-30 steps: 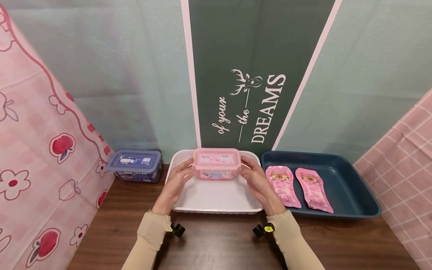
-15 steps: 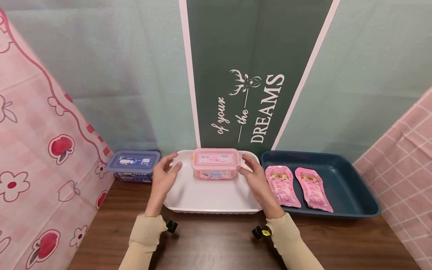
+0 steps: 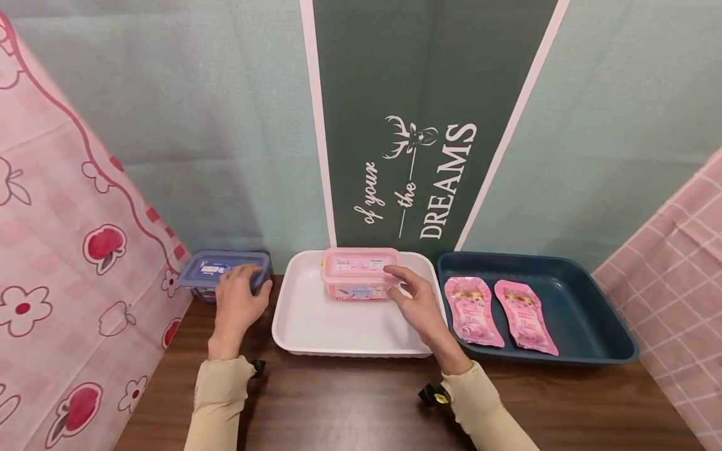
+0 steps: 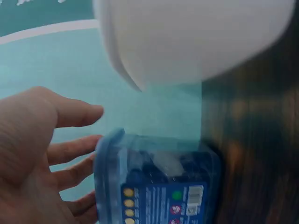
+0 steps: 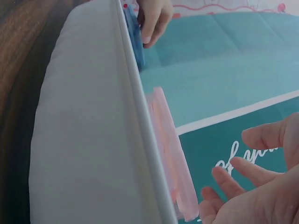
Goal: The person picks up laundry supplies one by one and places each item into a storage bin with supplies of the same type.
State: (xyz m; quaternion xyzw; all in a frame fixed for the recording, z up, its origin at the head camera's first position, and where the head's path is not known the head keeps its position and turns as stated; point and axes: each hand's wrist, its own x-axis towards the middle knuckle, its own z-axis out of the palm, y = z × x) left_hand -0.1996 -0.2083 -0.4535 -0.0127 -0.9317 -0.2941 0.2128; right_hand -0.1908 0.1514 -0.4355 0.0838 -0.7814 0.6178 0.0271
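A pink lidded plastic box stands at the back of the white tray. My right hand hovers at the box's right end, fingers loosely bent and holding nothing; in the right wrist view the fingers are spread near the pink lid. My left hand is over the right part of a blue lidded plastic box on the table, covering some of its lid. In the left wrist view the thumb is apart from the box and the fingers reach to the lid's edge; whether they touch it I cannot tell.
To the right of the white tray stands a dark blue tray with two pink pouches lying in it. A printed cloth hangs behind the wooden table. Pink cloths hang at both sides.
My left hand has let go of the pink box and moved left to the blue box. My right hand has come off the pink box's side and stays near it.
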